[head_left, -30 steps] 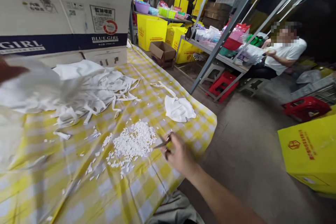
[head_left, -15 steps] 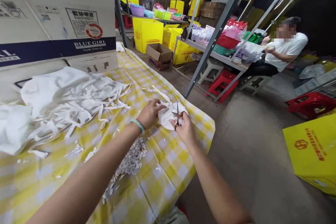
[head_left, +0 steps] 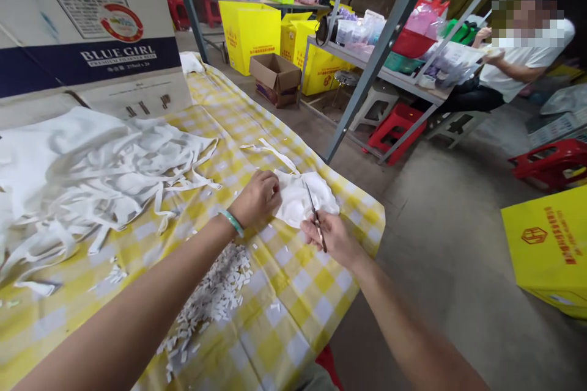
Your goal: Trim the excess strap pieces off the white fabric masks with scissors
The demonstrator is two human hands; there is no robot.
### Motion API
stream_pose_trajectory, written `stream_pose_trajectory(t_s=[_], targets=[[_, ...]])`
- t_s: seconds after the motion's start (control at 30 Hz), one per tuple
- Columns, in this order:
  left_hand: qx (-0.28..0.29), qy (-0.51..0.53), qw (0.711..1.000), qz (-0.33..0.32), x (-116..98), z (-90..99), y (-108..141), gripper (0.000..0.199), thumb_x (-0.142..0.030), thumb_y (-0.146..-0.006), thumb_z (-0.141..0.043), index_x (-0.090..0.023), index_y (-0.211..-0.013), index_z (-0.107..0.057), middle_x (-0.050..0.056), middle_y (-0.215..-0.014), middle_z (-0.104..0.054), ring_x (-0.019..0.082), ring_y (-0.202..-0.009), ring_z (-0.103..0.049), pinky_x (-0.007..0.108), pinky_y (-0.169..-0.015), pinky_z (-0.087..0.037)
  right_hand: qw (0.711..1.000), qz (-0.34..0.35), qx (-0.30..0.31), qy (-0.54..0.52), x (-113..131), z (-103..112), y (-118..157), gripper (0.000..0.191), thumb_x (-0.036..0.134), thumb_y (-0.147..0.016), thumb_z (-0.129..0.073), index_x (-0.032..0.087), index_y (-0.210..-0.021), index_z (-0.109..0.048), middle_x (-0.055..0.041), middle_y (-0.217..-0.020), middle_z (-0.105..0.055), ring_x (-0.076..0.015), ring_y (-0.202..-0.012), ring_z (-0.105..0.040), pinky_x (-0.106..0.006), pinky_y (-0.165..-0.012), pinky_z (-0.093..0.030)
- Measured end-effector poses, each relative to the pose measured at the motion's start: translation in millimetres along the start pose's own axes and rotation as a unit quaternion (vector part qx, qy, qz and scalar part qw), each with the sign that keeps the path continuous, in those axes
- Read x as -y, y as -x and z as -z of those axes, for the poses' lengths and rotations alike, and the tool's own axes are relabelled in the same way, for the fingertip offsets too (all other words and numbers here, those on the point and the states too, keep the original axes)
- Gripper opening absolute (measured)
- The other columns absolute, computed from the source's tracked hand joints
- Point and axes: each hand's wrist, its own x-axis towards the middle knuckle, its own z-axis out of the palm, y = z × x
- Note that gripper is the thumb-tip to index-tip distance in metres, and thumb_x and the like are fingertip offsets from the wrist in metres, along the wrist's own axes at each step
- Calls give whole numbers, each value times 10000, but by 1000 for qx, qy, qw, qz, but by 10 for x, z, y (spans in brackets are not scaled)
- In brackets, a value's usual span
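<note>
A white fabric piece with thin straps [head_left: 312, 195] lies on the yellow-checked tablecloth near its right edge. My left hand [head_left: 259, 195] is closed at the piece's left edge, its curled fingers gripping the fabric; the fingertips are partly hidden. In my right hand [head_left: 334, 235] are small scissors [head_left: 313, 204], wrapped at the handles and pointing away over the fabric. Their blades look closed or are seen edge-on. Left of my hands, a heap of similar white strapped pieces [head_left: 114, 165] spreads over the cloth. Small white clippings [head_left: 215, 293] are piled beneath my left forearm.
A large printed carton [head_left: 123, 82] stands at the back left of the table. Beyond the right table edge rises a grey metal post [head_left: 367, 79]. A yellow box [head_left: 545, 250] and red stool [head_left: 550, 162] are on the floor at right. Another person [head_left: 527, 61] sits at a far bench.
My left fingers have gone from spread above the fabric to curled at its left edge. The scissors have turned from splayed blades to a narrow line. The whole view has shifted slightly.
</note>
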Motion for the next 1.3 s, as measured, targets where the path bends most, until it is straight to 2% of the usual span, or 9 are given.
stream_pose_trajectory(t_s=[0.07, 0.27, 0.43, 0.6, 0.87, 1.13, 1.3], targets=[[-15, 33, 999, 34, -20, 31, 32, 72, -158, -798, -519, -181, -737, -550, 73, -855, -600, 197, -797, -553, 346, -787, -481, 996, -44, 51, -65, 6, 22, 11, 455, 609, -786, -677, 173, -730, -559, 19, -624, -601, -83, -502, -485, -215, -486, -393], [-54, 130, 975, 173, -147, 65, 196, 61, -218, -756, -541, -186, -706, -525, -13, -672, -531, 131, -612, -472, 256, -592, -404, 972, -74, 154, -164, 70, -62, 64, 574, 698, -811, -594, 149, -642, -576, 4, -584, -589, -70, -461, -477, -195, -435, -382], [-95, 222, 926, 290, -370, 43, 522, 159, -327, -800, -551, -180, -739, -539, -44, -600, -491, 104, -532, -440, 224, -517, -373, 935, -142, 260, -194, 99, -262, 94, 582, 724, -764, -623, 157, -651, -552, 20, -536, -583, -60, -405, -459, -169, -376, -376], [-129, 296, 873, 366, -533, 32, 736, 208, -363, -806, -568, -166, -740, -552, -7, -642, -578, 125, -586, -535, 248, -583, -445, 919, -192, 298, -175, 44, -292, 103, 613, 746, -715, -656, 145, -649, -556, 11, -520, -598, -49, -372, -458, -154, -347, -382], [-171, 369, 825, 393, -608, -6, 839, 205, -356, -778, -626, -162, -754, -566, 13, -758, -631, 148, -714, -590, 281, -719, -495, 911, -208, 333, -129, 59, -309, 101, 613, 745, -686, -679, 144, -656, -565, 8, -506, -606, -47, -354, -453, -150, -339, -387], [-214, 399, 803, 387, -641, -39, 860, 203, -317, -775, -654, -167, -713, -533, 21, -875, -656, 133, -765, -577, 259, -747, -474, 916, -214, 325, -93, 106, -322, 55, 612, 751, -688, -667, 153, -634, -550, 10, -499, -592, -53, -375, -460, -154, -345, -385], [-226, 413, 793, 387, -665, -69, 845, 223, -323, -754, -685, -164, -708, -535, 15, -847, -642, 131, -755, -567, 266, -759, -482, 923, -209, 313, -85, 136, -343, 5, 578, 708, -697, -692, 152, -628, -551, 16, -493, -583, -50, -379, -457, -147, -346, -390]])
